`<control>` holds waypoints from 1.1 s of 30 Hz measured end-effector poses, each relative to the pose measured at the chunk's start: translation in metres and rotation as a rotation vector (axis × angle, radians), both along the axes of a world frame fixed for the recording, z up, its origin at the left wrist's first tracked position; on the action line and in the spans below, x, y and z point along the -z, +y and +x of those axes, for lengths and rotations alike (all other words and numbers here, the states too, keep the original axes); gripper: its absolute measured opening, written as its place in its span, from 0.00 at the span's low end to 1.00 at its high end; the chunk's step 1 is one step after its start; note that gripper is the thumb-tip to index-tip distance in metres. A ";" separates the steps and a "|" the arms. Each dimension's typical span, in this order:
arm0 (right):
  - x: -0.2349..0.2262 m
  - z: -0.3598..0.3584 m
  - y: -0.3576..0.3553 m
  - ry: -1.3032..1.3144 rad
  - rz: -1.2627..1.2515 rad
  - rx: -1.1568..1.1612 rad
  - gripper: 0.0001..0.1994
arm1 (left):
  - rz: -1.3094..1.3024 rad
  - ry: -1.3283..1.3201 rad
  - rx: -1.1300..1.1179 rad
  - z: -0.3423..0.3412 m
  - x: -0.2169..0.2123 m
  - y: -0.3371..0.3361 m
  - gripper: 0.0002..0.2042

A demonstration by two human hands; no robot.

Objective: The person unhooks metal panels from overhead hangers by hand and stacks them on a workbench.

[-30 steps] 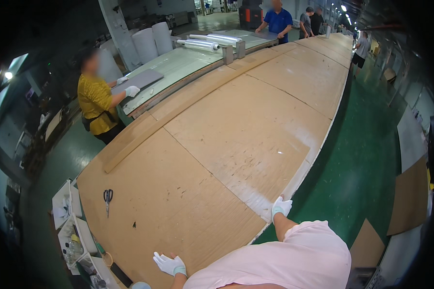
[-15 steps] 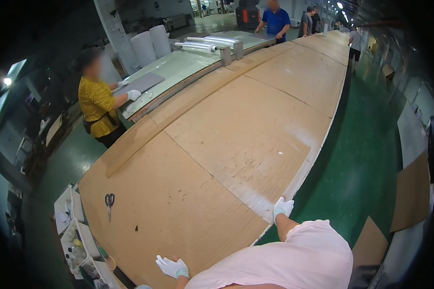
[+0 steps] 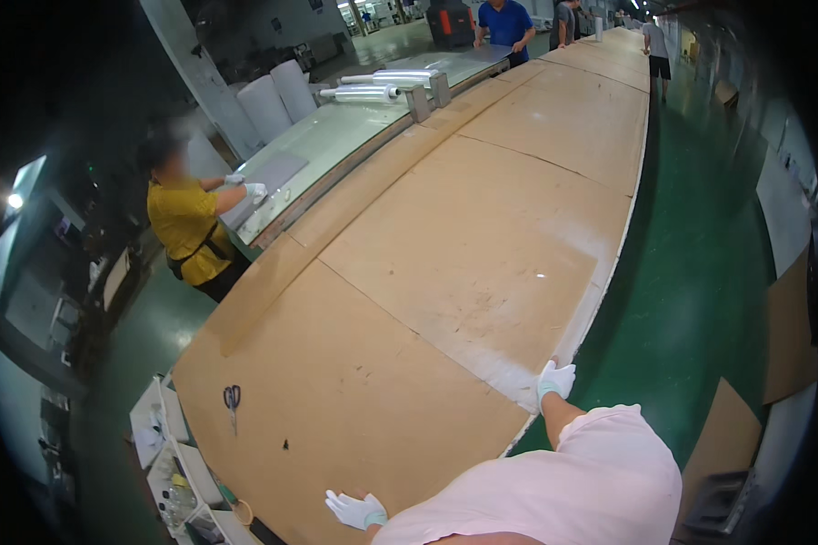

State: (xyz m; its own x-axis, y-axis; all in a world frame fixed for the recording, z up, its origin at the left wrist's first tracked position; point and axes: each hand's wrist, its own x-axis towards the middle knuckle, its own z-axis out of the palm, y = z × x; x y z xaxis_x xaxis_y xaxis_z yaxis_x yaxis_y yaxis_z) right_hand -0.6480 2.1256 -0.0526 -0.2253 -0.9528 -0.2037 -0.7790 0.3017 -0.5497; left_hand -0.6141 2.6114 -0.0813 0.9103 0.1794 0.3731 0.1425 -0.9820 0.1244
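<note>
Left white-gloved hand (image 3: 354, 509) shifted slightly along near edge of long brown cardboard-covered bench (image 3: 409, 300), fingers spread, grasping nothing. Right gloved hand (image 3: 555, 379) kept on far edge, fingers released.

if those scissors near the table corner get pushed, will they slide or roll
The scissors lie flat on the brown cardboard tabletop, so they would probably slide, not roll. The surface looks matte and scuffed, so likely some drag. They look small and light, easy to lift by the handles. Neither the left hand nor the right hand is near them.
</note>
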 end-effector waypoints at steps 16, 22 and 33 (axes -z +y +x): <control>0.000 -0.001 -0.003 -0.031 -0.006 0.014 0.24 | 0.029 -0.073 0.027 0.000 -0.017 -0.013 0.22; 0.001 0.000 -0.002 -0.015 -0.024 0.027 0.24 | -0.008 -0.019 0.011 0.001 -0.022 -0.015 0.23; 0.009 -0.009 -0.004 -0.003 -0.016 0.022 0.25 | -0.059 0.070 -0.112 -0.011 -0.032 -0.028 0.23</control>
State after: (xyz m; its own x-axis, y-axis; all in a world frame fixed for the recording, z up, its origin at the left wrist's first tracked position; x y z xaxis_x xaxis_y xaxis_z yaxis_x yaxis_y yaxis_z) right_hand -0.6568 2.1219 -0.0613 -0.2460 -0.9505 -0.1896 -0.7706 0.3105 -0.5566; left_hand -0.6256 2.5832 -0.0493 0.9067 0.3009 0.2956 0.2609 -0.9507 0.1675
